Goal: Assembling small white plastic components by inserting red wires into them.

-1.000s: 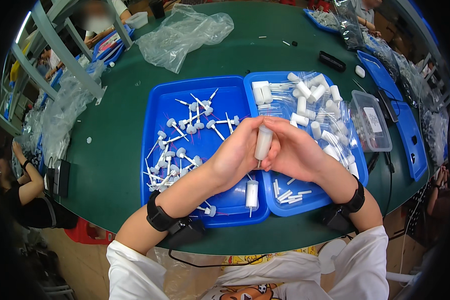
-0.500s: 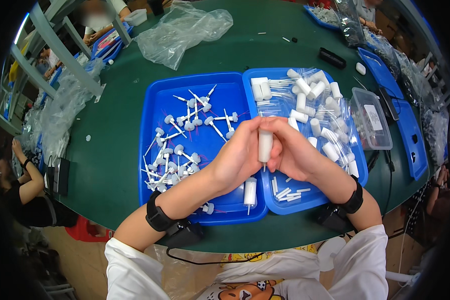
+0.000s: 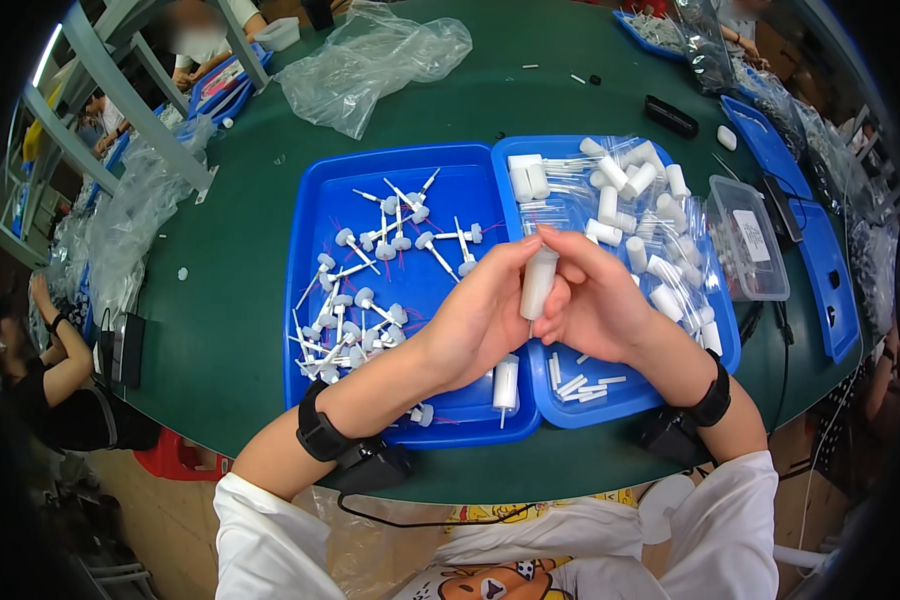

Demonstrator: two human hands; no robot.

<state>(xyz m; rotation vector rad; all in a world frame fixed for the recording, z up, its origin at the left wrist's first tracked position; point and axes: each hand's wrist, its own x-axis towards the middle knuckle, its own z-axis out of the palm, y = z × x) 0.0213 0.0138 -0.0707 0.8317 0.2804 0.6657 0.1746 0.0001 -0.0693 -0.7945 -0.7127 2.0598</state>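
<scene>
Between my two hands a white plastic cylinder [image 3: 538, 288] stands slightly tilted, a thin pin sticking out below it. My left hand [image 3: 475, 315] is closed against one side, its thumb near the top. My right hand [image 3: 605, 300] grips the other side with curled fingers. Both hands are over the seam of two blue trays. Under my left wrist, a similar white cylinder with a pin [image 3: 506, 384] lies in the left tray [image 3: 390, 165]. That tray also holds several white stems with grey knobs and thin red threads [image 3: 400, 230].
In the right tray [image 3: 725, 325] lie several white cylinders [image 3: 642, 180], clear tubes and short white rods [image 3: 582, 388]. A clear plastic box [image 3: 750, 240] stands beside it. Clear bags [image 3: 370, 65], a black case [image 3: 671, 116] and a metal frame [image 3: 160, 130] surround the green table. Other people sit around it.
The cylinder in my hands has tilted, its top leaning to the right. My hands stay in nearly the same place, and the whole view has shifted slightly.
</scene>
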